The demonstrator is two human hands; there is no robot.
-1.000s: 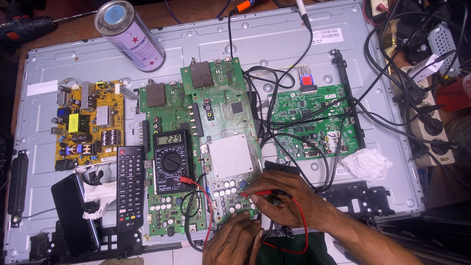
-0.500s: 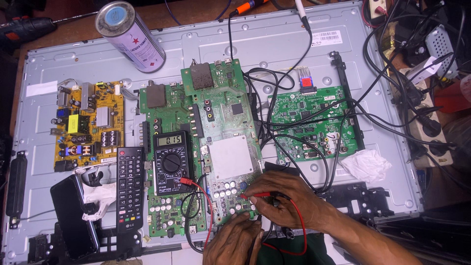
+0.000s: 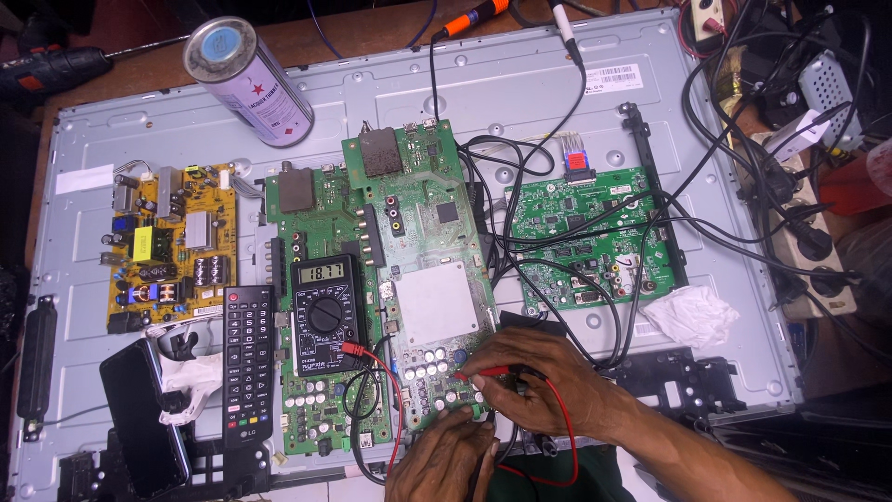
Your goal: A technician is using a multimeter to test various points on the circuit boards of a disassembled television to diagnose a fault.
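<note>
Two hands (image 3: 483, 418) pinch a red probe (image 3: 488, 373) over circuit boards (image 3: 418, 279) on a grey metal panel (image 3: 520, 84), wooden bench (image 3: 372, 23) beyond.

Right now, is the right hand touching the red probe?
Touching: the head view shows the right hand with fingers pinched on the red probe.

Two bare hands, left hand (image 3: 444, 457) and right hand (image 3: 530, 376), no gloves, rings or watch in sight. Right forearm bare, no sleeve visible. Short nails on the fingers (image 3: 483, 358).
</note>
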